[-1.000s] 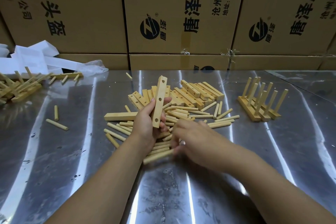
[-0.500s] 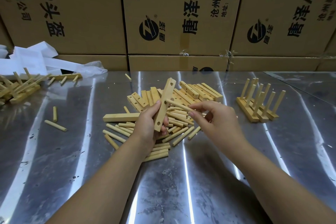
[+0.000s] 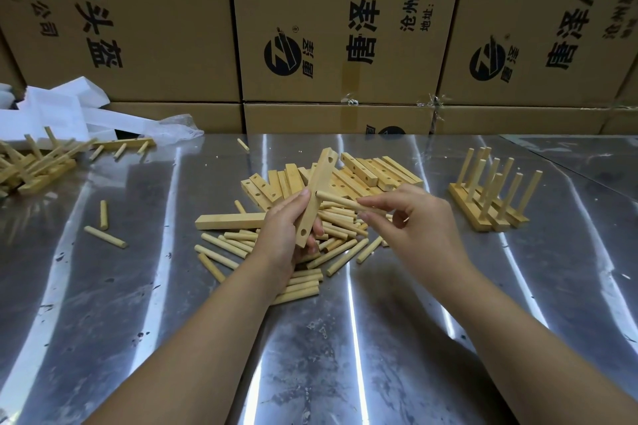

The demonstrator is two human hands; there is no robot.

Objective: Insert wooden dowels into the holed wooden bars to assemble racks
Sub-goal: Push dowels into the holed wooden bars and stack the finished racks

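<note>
The left hand (image 3: 281,235) grips a bar (image 3: 319,183) by its lower half, thumb along the left edge and fingers curled behind. It holds the bar clear of the table (image 3: 448,321), tilted with its top leaning far and right. The right hand (image 3: 414,221) pinches a dowel (image 3: 340,200) between thumb and forefinger near its right end. The dowel lies almost level, and its free left tip meets the bar's face about midway along, just right of the left thumb. Whether the tip has entered a hole cannot be told, since it covers that spot. One hole near the bar's top and one near its bottom show empty, so this bar looks to be at its first dowel, with at least two more to fill. Directly beneath the hands lie loose dowels (image 3: 238,247), and just beyond them a heap of bars (image 3: 374,171), all within easy reach. To the right, well apart, finished racks (image 3: 490,207) stand with their dowels upright. At the far left another pile of racks (image 3: 38,167) lies jumbled, with stray dowels (image 3: 105,236) near it. Judging by both stocks, some racks are done and much remains.
</note>
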